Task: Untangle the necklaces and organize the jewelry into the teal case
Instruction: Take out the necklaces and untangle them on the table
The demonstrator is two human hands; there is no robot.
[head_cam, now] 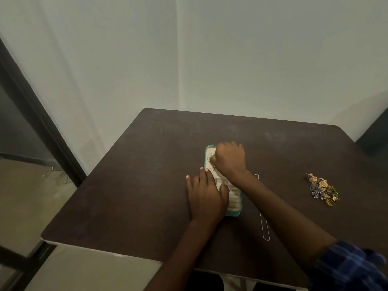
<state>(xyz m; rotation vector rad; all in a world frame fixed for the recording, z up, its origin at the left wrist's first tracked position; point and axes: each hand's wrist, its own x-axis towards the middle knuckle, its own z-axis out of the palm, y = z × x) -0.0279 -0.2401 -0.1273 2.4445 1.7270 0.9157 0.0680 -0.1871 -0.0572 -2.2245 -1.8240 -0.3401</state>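
Right fingers: the right hand (230,159) is curled into a loose fist over the far end of the teal case (239,208), fingers tucked down into the cream lining; they seem to be pressing or pinching a thin chain (210,158) coiled there, though the grip itself is hidden under the knuckles.
Left fingers: the left hand (206,195) lies flat with straight fingers, partly on the case's near-left edge and partly on the surface (136,185), steadying the case and holding nothing.
Teal case: open, lying lengthwise near the middle of the surface, between the two forearms; its cushioned rows at the near end look bare.
Done so far: one chain appears to be going into the far compartment. A second necklace (265,227) lies just right of the case, drawn out in a long narrow loop, so it looks untangled.
Left to do: stow that loose necklace, then the earring pile (323,190), a heap of gold, silver and green pieces well off to the right, still unsorted.
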